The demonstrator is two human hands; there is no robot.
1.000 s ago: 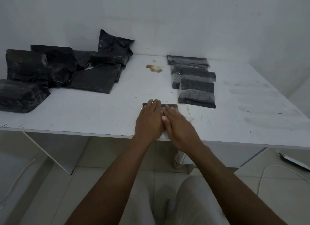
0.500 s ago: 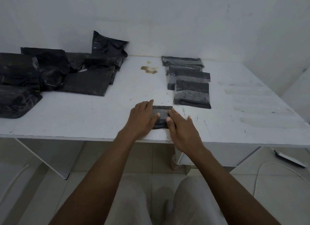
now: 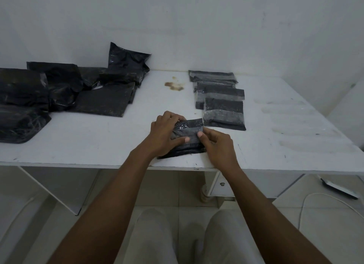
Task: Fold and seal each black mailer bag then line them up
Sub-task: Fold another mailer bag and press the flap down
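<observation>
A folded black mailer bag (image 3: pixel 190 130) lies near the front edge of the white table (image 3: pixel 98 143). My left hand (image 3: pixel 164 131) grips its left side, fingers curled over the far edge and thumb on top. My right hand (image 3: pixel 216 145) pinches its right edge with thumb and fingertips. Just behind and to the right, several sealed mailer bags (image 3: pixel 222 108) lie overlapping in a row that runs toward the wall. A heap of unfolded black mailer bags (image 3: pixel 65 88) covers the table's far left.
A brown stain (image 3: pixel 174 86) marks the table between the heap and the row. White walls close the back and right. On the floor at right lie a flat device (image 3: pixel 340 189) and a white cable (image 3: pixel 315 200). My knees show below the table.
Both hands went from pressing flat on the bag to gripping it. The bag's far part has lifted and more of it shows between the hands.
</observation>
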